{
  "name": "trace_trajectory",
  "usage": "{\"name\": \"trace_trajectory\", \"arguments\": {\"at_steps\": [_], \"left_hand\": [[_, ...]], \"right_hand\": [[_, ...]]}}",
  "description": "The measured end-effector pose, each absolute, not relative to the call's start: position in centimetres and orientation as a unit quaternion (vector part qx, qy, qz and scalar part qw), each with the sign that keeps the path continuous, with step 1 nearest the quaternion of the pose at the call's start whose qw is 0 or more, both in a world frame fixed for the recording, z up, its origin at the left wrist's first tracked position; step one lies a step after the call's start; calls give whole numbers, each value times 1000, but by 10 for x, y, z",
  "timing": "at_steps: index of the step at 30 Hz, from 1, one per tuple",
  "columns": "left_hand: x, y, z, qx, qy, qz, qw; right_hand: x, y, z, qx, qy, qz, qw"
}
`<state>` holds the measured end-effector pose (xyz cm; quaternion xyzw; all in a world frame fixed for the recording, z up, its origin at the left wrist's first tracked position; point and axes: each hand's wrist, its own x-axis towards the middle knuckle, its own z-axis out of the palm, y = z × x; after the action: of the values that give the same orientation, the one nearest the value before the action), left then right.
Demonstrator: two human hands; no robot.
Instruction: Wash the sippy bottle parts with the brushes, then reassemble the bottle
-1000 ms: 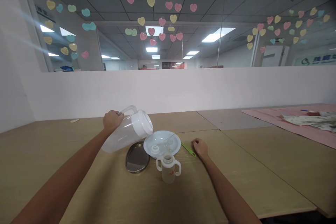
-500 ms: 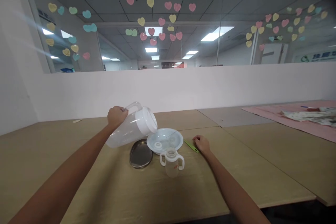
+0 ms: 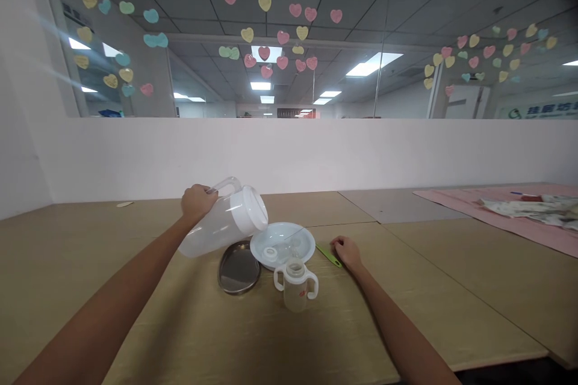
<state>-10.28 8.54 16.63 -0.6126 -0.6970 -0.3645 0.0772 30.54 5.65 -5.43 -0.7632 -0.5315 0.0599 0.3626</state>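
With the fingers of the left hand (image 3: 197, 201) wrapped around a clear looped handle (image 3: 232, 181), holds a tall, translucent plastic pitcher (image 3: 214, 230), tilted, base toward eight o'clock and round white lid (image 3: 250, 210) toward two, between nine and ten o'clock from a shallow, round, pale blue-white bowl (image 3: 279, 233) and near its rim. With the fingers of the right hand (image 3: 347, 251) loosely curled, rests on the tan, wood-look table (image 3: 217, 337) at three o'clock from the bowl, just beside a slim lime-green handle (image 3: 329, 256) with a hole near one end; cannot tell of anything inside that curl. Inside the bowl, toward eight o'clock, a small white ring-shaped piece (image 3: 270, 254), beside clear items too blurred to name. At eight o'clock from the bowl, an oval, silvery metal tray (image 3: 239, 267), lying flat. Between five and six, an upright, translucent, open-topped bottle (image 3: 295, 299) with two white side handles and red print. Farther off, between two and three, a flat pink cloth (image 3: 440, 197) under crumpled patterned fabric (image 3: 526, 210).
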Motion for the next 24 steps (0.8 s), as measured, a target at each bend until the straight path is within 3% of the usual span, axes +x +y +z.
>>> {"name": "trace_trajectory", "arguments": {"at_steps": [16,24], "left_hand": [[-104,88,156,-622,-692,-356,82],[-97,76,162,-583,-675,-453,11]], "right_hand": [[309,59,-57,-758,-535,66,367],[309,59,-57,-758,-537,68,365]]}}
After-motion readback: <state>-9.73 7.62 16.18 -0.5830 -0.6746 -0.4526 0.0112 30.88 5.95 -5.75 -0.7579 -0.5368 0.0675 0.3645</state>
